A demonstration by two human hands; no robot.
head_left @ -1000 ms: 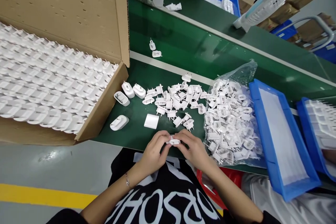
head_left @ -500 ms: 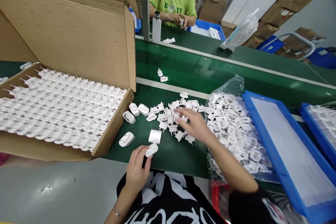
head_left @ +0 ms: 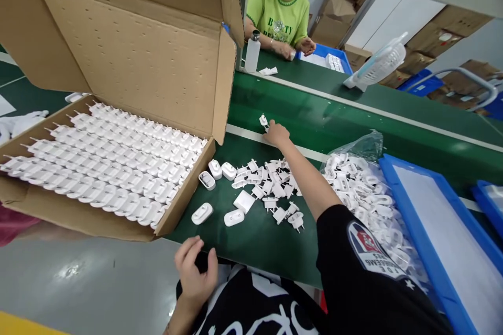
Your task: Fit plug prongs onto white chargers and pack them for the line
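My left hand (head_left: 196, 269) is held at the near table edge, fingers loosely bent and apart, with nothing in it. Just beyond it are white plug adapter housings (head_left: 202, 213), including one lying flat (head_left: 234, 218) beside a blank-faced one (head_left: 244, 201). Stretched across the table, my right hand (head_left: 277, 134) has its fingertips closed at a small white plug piece, mostly hidden by the fingers. Another plug piece (head_left: 263, 120) stands right beside those fingertips. Below my right forearm lies a loose pile of white two-pin plug pieces (head_left: 275, 178).
An open cardboard box (head_left: 184, 188) with rows of white plugs (head_left: 118, 167) stands left. A clear bag of white parts (head_left: 365, 193) and a blue tray (head_left: 440, 220) are right. Behind the green divider are a bottle (head_left: 252, 52), a fan (head_left: 377, 63) and a co-worker (head_left: 279, 15).
My left hand has let go of the adapter housing, now on the table, and drawn back. My right hand has moved from the pile to the small pieces by the divider. The view has shifted.
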